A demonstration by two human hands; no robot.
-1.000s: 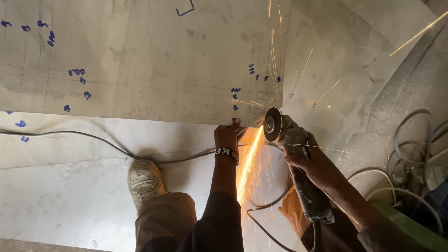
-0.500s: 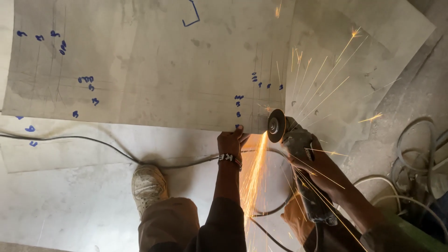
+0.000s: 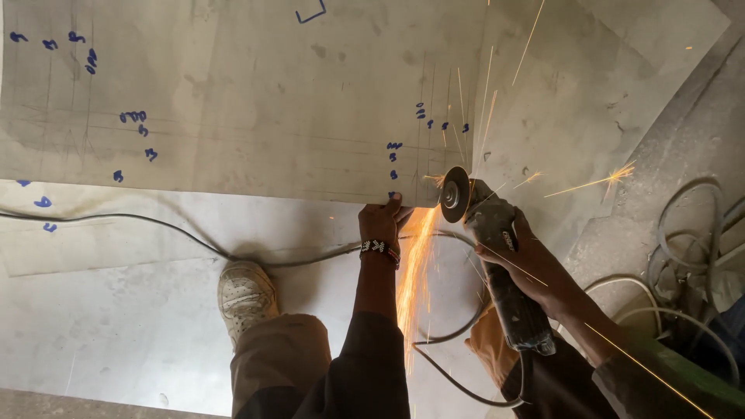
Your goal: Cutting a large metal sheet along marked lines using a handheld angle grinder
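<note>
Nearest the camera are the person's bent legs in brown trousers (image 3: pixel 310 365), with a dusty pale sneaker (image 3: pixel 247 295) planted flat on the lower grey metal sheet (image 3: pixel 116 326) on the left. A thin black power cable (image 3: pixel 155 229) snakes across that sheet from the left edge towards the middle, and loops again near the knees.

A bit farther, on the right, the right hand (image 3: pixel 535 264) has its fingers wrapped tight around the body of a dark, grimy angle grinder (image 3: pixel 504 271). Its round cutting disc (image 3: pixel 454 194) stands on edge at the near edge of the big pale metal sheet with blue pen markings (image 3: pixel 233 116) — bright orange sparks (image 3: pixel 415 271) pour down towards the camera and thinner streaks fly far and right.

Just left of the disc, the left hand (image 3: pixel 380 223), with a beaded black-and-white bracelet (image 3: pixel 380 250) on the wrist, grips that same near edge, fingers curled onto it.

Far right, a heap of grey coiled cables (image 3: pixel 691 256) lies on the floor.
</note>
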